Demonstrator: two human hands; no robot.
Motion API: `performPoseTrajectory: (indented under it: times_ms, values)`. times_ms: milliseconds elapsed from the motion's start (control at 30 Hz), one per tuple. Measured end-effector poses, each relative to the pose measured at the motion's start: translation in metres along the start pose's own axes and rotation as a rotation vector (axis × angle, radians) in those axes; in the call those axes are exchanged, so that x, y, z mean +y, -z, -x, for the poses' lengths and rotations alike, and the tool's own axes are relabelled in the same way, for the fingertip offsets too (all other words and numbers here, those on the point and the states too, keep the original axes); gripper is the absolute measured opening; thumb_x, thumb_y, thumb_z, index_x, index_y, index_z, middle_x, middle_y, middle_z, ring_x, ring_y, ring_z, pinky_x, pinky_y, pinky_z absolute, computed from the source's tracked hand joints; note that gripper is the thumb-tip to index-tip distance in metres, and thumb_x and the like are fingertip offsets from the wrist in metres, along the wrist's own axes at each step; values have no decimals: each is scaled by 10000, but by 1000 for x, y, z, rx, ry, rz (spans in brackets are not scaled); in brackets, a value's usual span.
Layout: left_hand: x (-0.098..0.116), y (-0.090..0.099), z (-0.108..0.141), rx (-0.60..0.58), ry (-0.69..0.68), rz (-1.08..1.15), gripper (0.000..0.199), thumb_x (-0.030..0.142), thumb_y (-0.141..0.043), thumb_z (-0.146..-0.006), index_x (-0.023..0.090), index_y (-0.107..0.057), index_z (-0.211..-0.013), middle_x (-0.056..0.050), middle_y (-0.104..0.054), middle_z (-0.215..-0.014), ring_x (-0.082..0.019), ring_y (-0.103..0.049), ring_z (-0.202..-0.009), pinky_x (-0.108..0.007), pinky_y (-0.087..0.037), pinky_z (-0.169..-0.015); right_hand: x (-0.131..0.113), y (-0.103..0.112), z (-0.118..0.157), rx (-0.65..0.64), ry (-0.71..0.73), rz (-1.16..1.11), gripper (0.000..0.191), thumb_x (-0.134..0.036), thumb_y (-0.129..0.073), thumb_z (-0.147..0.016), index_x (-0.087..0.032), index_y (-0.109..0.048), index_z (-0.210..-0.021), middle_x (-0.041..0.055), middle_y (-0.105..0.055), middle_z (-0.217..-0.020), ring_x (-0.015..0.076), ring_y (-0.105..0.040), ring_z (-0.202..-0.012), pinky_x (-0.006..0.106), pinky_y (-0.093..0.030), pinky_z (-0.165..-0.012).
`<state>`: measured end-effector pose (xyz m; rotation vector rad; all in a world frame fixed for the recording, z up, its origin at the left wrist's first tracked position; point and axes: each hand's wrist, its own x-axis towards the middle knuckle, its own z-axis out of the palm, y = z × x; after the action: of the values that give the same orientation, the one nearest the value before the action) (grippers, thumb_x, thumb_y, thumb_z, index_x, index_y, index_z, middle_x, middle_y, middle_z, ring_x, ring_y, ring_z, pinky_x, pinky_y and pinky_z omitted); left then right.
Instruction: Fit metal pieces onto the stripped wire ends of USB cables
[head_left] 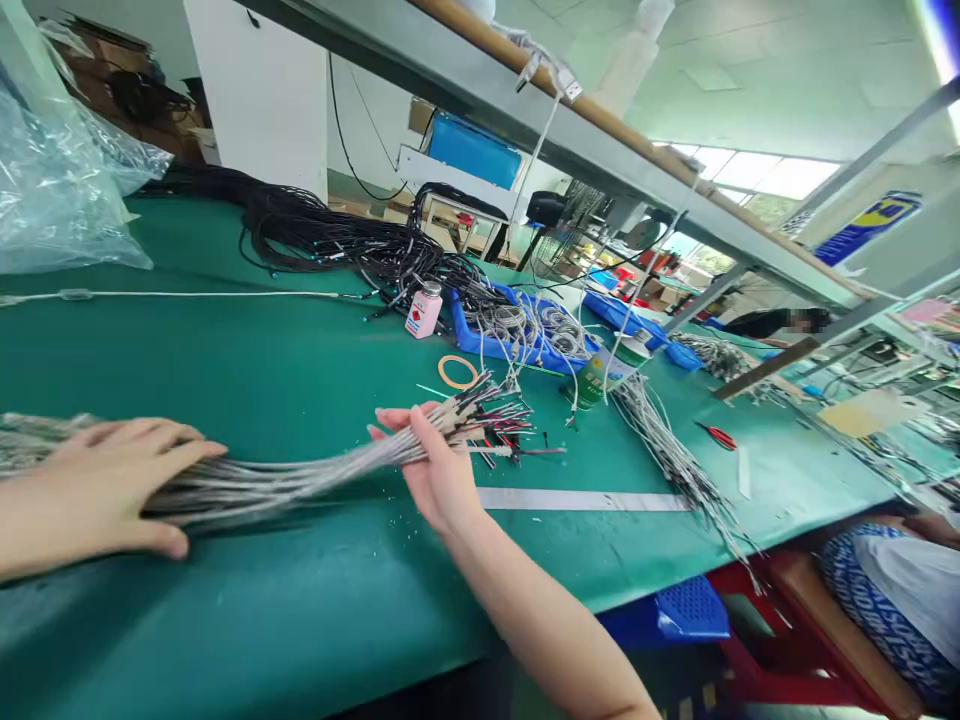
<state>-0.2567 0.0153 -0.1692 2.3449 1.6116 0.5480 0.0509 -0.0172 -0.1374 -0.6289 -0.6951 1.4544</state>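
A bundle of grey cables (300, 482) stretches across the left half of the green table, slightly blurred. My right hand (444, 478) is closed around it near its right end, thumb on top. Past that hand the cables fan out into stripped ends with red, black and white wires (504, 412). My left hand (112, 490) lies over the bundle farther left, fingers stretched out and thumb apart. The cables run on beneath its palm, and part of them is hidden there. A flat metal ruler (585, 500) lies just right of my right wrist.
Behind the bundle are a tape ring (457, 372), a pink bottle (424, 310), a blue tray (480, 345) of coiled cables and a green can (600, 378). Black cables (315, 235) heap at the back. More grey cables (660, 430) and red-handled pliers (720, 437) lie right. A person (900, 610) sits lower right.
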Motion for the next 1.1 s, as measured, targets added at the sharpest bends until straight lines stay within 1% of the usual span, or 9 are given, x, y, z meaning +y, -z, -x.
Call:
performPoseTrajectory:
  times_ms: [67,133,233,333,433,500,633,733,1100]
  values:
    - [32,-10,10,-66,-82,-72,676,535,-654,-711,189,-624,-1291,-134,-578,-1408,-441,-427,-1347,-633,-311,-1078,7,9,3,-27,-41,21,273,-306,-787,-748,-238,-538,-836,-7,-764,-828,202,-711,-938,475,-509,-973]
    - [78,-17,10,-173,-120,44,800,545,-680,-739,218,-464,-1436,-139,-415,-1547,-393,-348,-1414,-583,-317,-1110,4,13,5,-67,-74,42,257,-311,-782,-763,-232,-544,-824,17,-773,-880,229,-696,-1022,505,-470,-1011]
    - [144,-29,-9,-254,-90,293,720,512,-665,-772,184,-487,-1388,-167,-475,-1490,-379,-438,-1351,-513,-366,-1093,-7,12,5,-142,-59,148,225,-329,-771,-783,-235,-570,-818,42,-773,-990,238,-577,-1248,504,-314,-1139]
    - [179,-40,-30,-322,-11,655,380,421,-626,-812,218,-596,-1131,-94,-685,-1116,-320,-625,-1060,-423,-479,-908,-13,14,1,-184,-72,351,210,-390,-760,-791,-244,-624,-857,46,-748,-1104,208,-450,-1367,455,-204,-1191]
    - [181,-47,-36,-430,70,857,229,435,-543,-869,206,-554,-875,18,-561,-667,-192,-556,-610,-305,-446,-585,-13,24,-3,-200,-168,402,395,-480,-797,-721,-228,-673,-998,79,-705,-1196,255,-533,-1271,453,-338,-1113]
    - [174,-47,-32,-446,105,926,290,486,-498,-891,203,-513,-829,55,-451,-604,-138,-430,-516,-267,-368,-502,-11,33,-6,-207,-201,361,492,-508,-803,-699,-221,-669,-1075,85,-702,-1179,254,-625,-1115,427,-446,-999]
    - [162,-48,-21,-391,225,1292,331,493,-472,-929,171,-549,-914,32,-490,-666,-120,-401,-573,-269,-351,-575,-7,44,-6,-154,-191,314,238,-427,-733,-812,-211,-692,-904,3,-713,-822,140,-650,-791,307,-488,-838]
    - [160,-51,-19,-353,251,1419,287,444,-517,-931,167,-566,-877,10,-550,-703,-123,-438,-603,-289,-359,-629,-8,44,-3,-168,-187,298,275,-437,-750,-788,-213,-697,-939,13,-705,-832,151,-640,-808,320,-490,-837]
    - [165,-63,-17,-257,289,1192,236,405,-589,-874,186,-579,-962,40,-586,-602,-162,-532,-606,-281,-350,-589,2,42,5,-137,-192,371,297,-406,-815,-710,-198,-647,-840,-5,-663,-799,125,-586,-685,281,-489,-701]
